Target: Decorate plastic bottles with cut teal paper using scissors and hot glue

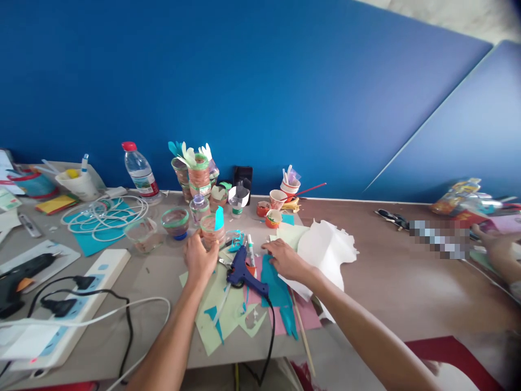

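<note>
My left hand (199,254) is closed around the lower side of a small brown-wrapped plastic cup (211,234) standing on the table. A blue paper petal (219,218) rises from the cup's rim. Over blue paper (273,282) and beside crumpled white paper (325,247) is my right hand (285,258), its fingers apart and slightly bent, with nothing visible in them. Between my hands lies a dark blue hot glue gun (246,271). Scissors (223,263) partly show beside it, and a white marker (250,250) stands just behind.
Decorated cups (199,174) stand at the back, near a water bottle (140,171). A power strip (77,309) and a black glue gun (24,277) lie left. Scraps of green paper (207,320) and a wooden stick (302,331) lie in front. Another person's hand (499,247) is far right.
</note>
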